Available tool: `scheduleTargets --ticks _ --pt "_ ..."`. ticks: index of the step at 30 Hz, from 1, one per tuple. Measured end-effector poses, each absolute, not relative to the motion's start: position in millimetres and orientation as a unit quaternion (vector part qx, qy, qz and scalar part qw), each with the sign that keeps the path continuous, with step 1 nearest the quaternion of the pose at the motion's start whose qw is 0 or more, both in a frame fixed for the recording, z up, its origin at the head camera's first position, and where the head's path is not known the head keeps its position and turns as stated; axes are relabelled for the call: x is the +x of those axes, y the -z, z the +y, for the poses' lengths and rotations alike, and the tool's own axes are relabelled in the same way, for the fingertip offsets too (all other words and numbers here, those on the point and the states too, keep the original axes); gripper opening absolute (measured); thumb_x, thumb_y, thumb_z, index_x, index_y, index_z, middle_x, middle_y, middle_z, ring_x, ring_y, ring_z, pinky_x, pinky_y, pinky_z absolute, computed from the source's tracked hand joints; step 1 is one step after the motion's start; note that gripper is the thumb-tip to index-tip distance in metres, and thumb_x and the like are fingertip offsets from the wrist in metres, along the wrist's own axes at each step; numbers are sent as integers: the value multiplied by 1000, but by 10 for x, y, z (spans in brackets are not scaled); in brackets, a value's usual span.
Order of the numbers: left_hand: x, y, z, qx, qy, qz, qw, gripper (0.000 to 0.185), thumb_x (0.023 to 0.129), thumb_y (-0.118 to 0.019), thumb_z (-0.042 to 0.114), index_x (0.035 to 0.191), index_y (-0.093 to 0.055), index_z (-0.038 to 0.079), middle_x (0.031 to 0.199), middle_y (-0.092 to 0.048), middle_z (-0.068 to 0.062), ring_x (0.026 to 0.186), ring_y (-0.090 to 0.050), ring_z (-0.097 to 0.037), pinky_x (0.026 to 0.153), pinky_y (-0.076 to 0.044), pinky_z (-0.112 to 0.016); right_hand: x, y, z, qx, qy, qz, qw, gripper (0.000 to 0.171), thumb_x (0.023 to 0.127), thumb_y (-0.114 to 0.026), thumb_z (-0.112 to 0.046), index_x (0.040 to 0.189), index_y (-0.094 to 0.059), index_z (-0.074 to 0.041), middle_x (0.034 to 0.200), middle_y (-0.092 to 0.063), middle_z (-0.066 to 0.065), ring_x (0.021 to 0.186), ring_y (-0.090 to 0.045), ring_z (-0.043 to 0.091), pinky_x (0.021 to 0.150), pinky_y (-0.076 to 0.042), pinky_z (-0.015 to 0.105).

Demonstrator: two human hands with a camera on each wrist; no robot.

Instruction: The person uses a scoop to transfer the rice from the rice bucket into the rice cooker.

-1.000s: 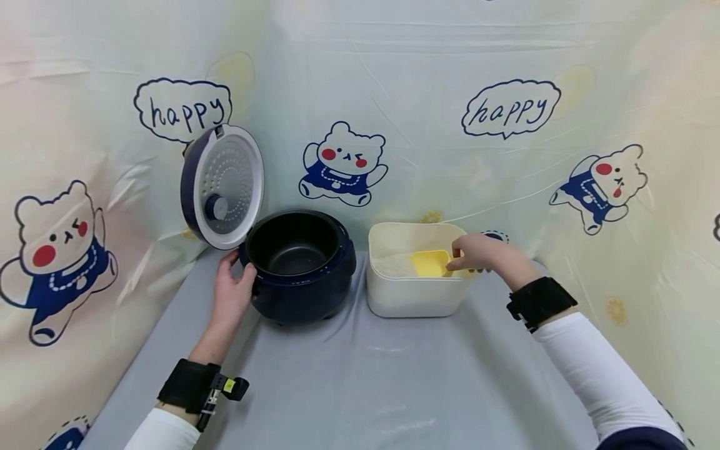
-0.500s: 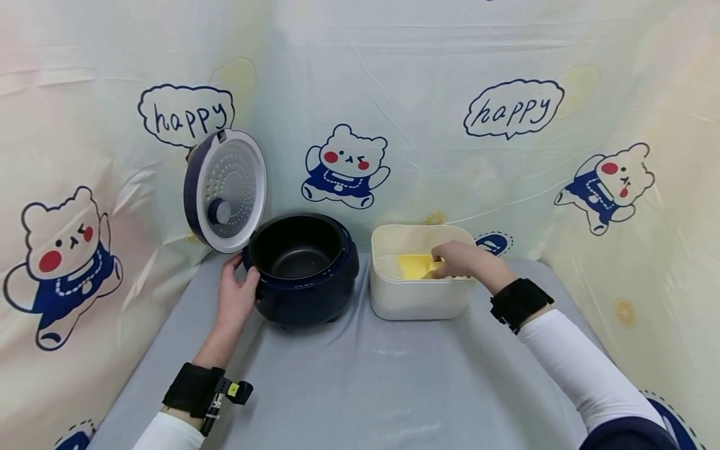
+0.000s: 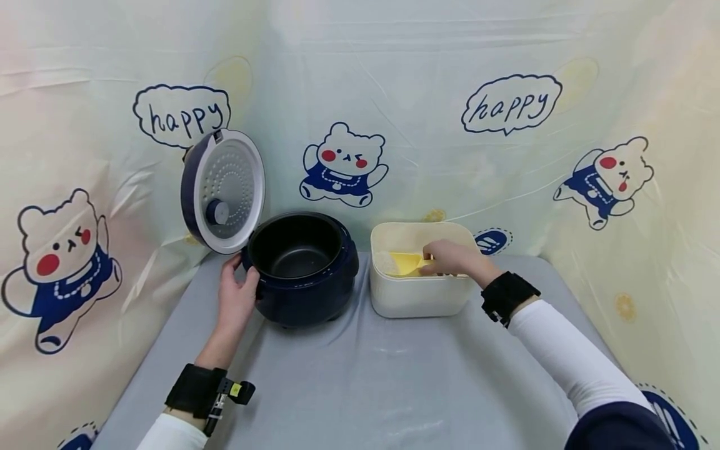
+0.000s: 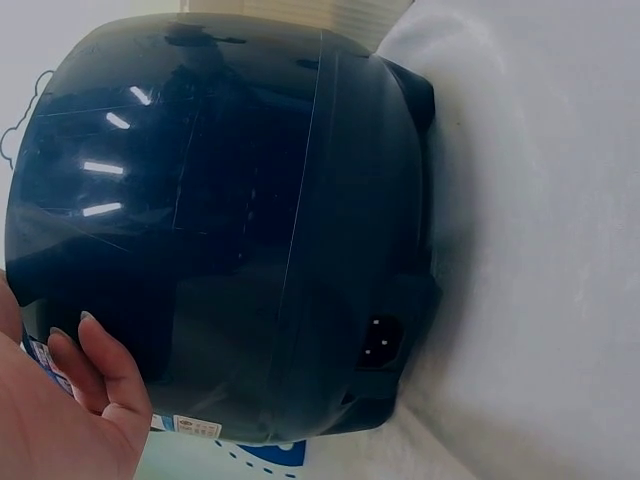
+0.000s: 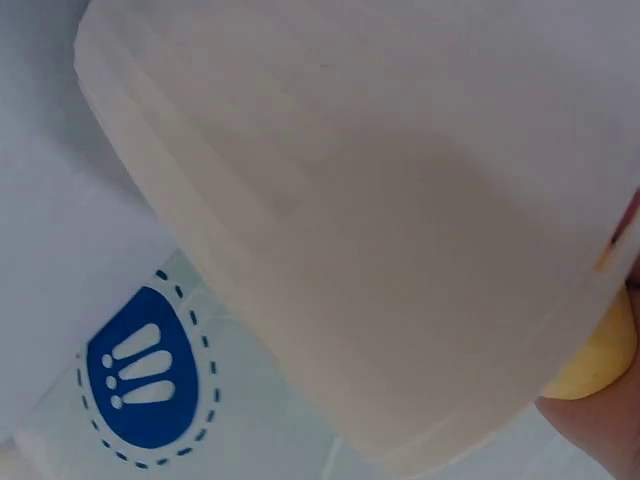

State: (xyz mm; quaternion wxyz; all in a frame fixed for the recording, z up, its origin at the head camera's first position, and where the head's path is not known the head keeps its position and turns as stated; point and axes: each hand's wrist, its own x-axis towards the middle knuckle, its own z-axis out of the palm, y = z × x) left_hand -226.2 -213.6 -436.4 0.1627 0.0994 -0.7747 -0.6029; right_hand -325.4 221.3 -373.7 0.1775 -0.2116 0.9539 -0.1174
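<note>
A dark blue rice cooker (image 3: 304, 300) stands with its lid (image 3: 225, 194) raised and its black inner pot (image 3: 295, 250) showing. At its left side, my left hand (image 3: 233, 297) holds the body with the thumb in front and the fingers toward the back. The left wrist view shows those curved fingers (image 4: 110, 370) against the glossy casing. Inside a cream rice bin (image 3: 419, 300), my right hand (image 3: 450, 257) grips a yellow scoop (image 3: 406, 264) by its handle. The scoop's front meets the white rice (image 3: 385, 262). In the right wrist view the bin's wall hides most of the hand.
The cooker and bin stand side by side on a grey cloth-covered table (image 3: 360, 381), with a narrow gap between them. A printed curtain (image 3: 422, 156) hangs close behind. The raised lid leans back near this curtain.
My right hand has moved left inside the bin, and the scoop has slid left into the rice with it. My left hand stays at the cooker's side.
</note>
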Motion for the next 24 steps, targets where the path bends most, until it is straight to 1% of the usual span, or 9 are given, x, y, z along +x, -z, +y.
scheduleTargets --ticks 4,5,8,11,13,17,19,21,24 --pt "-2245 4371 -2119 104 599 -778 161 55 107 -46 20 159 -35 8 155 -41 -14 58 -50 -1 57 -45 -19 -3296 3758 2317 -229 137 948 176 28 99 -72 -31 109 -71 -5 86 -64 4 72 -58 18 66 -49 29" --pt "-2242 4376 -2117 107 598 -778 161 55 107 -46 20 159 -35 8 149 -47 -16 57 -50 -2 57 -46 -19 -3302 3757 2347 -233 142 946 175 28 99 -72 -31 109 -71 -5 86 -64 4 71 -58 17 65 -49 29" --pt "-2234 4387 -2113 114 592 -781 163 54 107 -46 22 159 -36 9 119 -60 -13 57 -50 -4 57 -46 -21 -3312 3727 2439 -241 160 943 166 27 99 -71 -32 106 -70 -6 84 -65 3 67 -57 16 62 -48 29" --pt "-2240 4392 -2119 117 588 -782 171 54 107 -47 24 158 -37 10 87 -58 -7 56 -50 -6 56 -47 -23 -3320 3679 2528 -248 185 938 155 24 100 -71 -31 102 -69 -7 79 -65 4 62 -54 15 59 -45 29" --pt "-2247 4389 -2124 115 587 -783 171 55 107 -46 25 159 -36 10 89 -57 -4 56 -50 -6 56 -46 -22 -3314 3633 2582 -251 197 936 148 24 100 -70 -31 101 -68 -8 77 -65 3 60 -51 14 59 -43 30" --pt "-2266 4380 -2124 111 589 -783 167 56 107 -46 26 160 -35 10 114 -56 -14 57 -50 -4 57 -46 -21 -3277 3561 2697 -251 210 935 136 23 99 -72 -33 101 -70 -10 74 -65 3 58 -49 15 59 -41 31" --pt "-2273 4379 -2121 110 588 -784 165 56 108 -45 26 160 -34 10 123 -53 -15 58 -49 -4 57 -46 -20 -3247 3548 2755 -248 215 935 134 24 99 -72 -34 102 -70 -10 73 -65 3 59 -49 15 60 -42 31" --pt "-2274 4379 -2116 110 585 -786 167 56 107 -46 25 160 -35 9 116 -56 -15 58 -50 -4 57 -46 -21 -3218 3555 2811 -245 225 934 134 25 99 -72 -34 103 -70 -10 74 -65 4 60 -50 15 60 -43 31" --pt "-2270 4381 -2112 110 582 -788 169 55 107 -46 25 159 -36 9 92 -58 -7 58 -50 -6 57 -46 -22 -3164 3576 2888 -235 241 933 130 27 99 -72 -36 106 -71 -10 77 -67 5 61 -53 16 60 -46 31"
